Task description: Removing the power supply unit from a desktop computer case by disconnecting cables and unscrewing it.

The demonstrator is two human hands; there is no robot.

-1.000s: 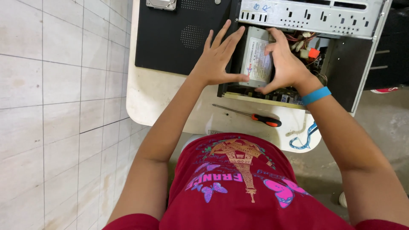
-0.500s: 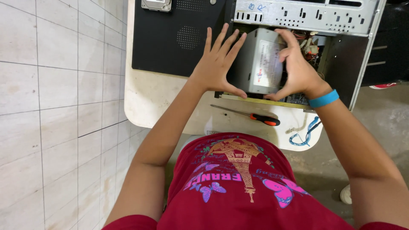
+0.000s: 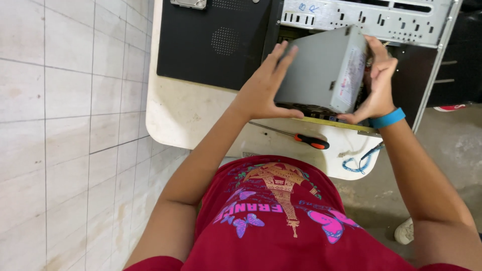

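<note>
Grey power supply (image 3: 321, 70) lifted higher, white side label, both hands gripping

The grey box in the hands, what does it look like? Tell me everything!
The grey box is a plain metal block, dull and smooth, with a pale label on its right end and a small dark slot low on the wide side. It is tilted, lifted above the open computer case. The left hand presses flat on its left side, and the right hand grips the label end.
</note>
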